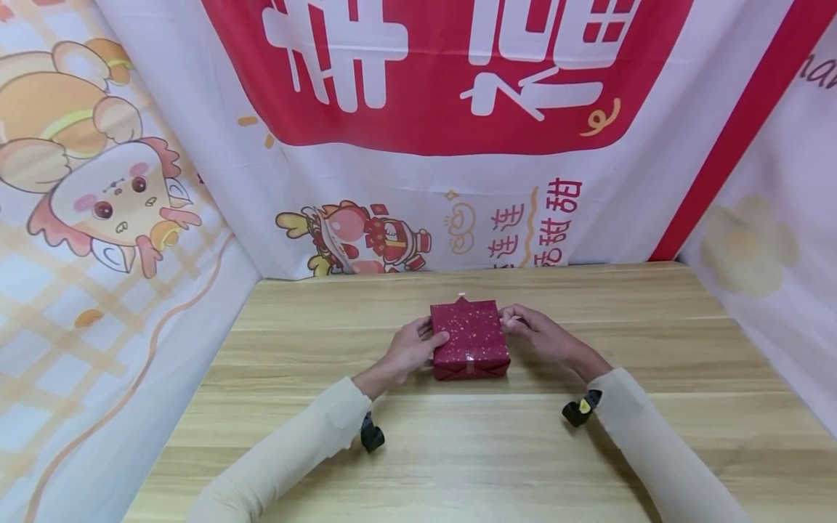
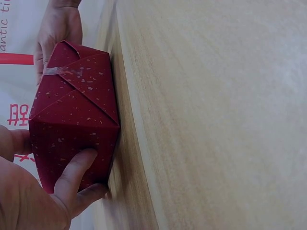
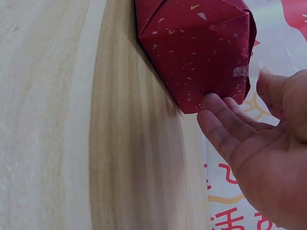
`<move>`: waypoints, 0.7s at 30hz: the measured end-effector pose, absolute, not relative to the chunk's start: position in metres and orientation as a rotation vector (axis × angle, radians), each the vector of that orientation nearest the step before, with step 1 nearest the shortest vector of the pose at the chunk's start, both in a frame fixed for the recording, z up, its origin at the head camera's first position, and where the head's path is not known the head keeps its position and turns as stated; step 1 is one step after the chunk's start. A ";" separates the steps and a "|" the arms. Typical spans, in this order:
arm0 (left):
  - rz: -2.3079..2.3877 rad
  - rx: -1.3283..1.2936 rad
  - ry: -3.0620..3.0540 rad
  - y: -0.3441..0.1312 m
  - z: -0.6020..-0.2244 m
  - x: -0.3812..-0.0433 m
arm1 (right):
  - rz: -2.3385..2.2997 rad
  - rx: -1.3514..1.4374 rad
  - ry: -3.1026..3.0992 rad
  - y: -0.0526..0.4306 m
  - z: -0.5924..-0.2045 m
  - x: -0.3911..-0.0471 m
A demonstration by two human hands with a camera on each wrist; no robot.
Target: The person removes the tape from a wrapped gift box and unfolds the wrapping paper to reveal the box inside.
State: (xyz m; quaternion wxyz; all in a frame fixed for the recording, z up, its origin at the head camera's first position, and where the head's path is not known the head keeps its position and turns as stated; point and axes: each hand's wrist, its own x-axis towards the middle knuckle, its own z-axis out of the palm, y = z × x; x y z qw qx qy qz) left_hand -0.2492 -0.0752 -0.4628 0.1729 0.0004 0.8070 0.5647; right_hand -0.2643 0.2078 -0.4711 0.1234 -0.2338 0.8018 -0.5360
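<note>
A box wrapped in dark red, gold-flecked paper (image 1: 467,330) lies on the wooden table. Clear tape (image 1: 470,361) crosses its folded near end. On its left side my left hand (image 1: 413,347) grips the box, thumb over the top edge; the left wrist view shows fingers (image 2: 76,172) against the side wall. My right hand (image 1: 532,333) is at the right side. In the right wrist view its fingertips (image 3: 211,101) touch the box near another tape piece (image 3: 241,71), while the thumb (image 3: 272,88) stands apart. A small paper point (image 1: 462,298) sticks up at the far edge.
The wooden table (image 1: 458,450) spreads around the box. A printed white and red cloth (image 1: 425,167) hangs behind it, with patterned cloths at the left (image 1: 98,290) and right (image 1: 758,218). Black wrist cameras (image 1: 371,434) hang beneath both cuffs.
</note>
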 end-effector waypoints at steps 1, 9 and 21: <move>1.602 0.001 2.289 -0.075 -0.463 -0.249 | -1.564 -0.683 2.341 0.208 -0.471 -0.264; 1.597 0.006 2.294 -0.075 -0.464 -0.249 | -1.612 -0.669 2.271 0.214 -0.477 -0.267; 1.596 0.005 2.292 -0.076 -0.463 -0.249 | -1.654 -0.633 2.093 0.220 -0.485 -0.273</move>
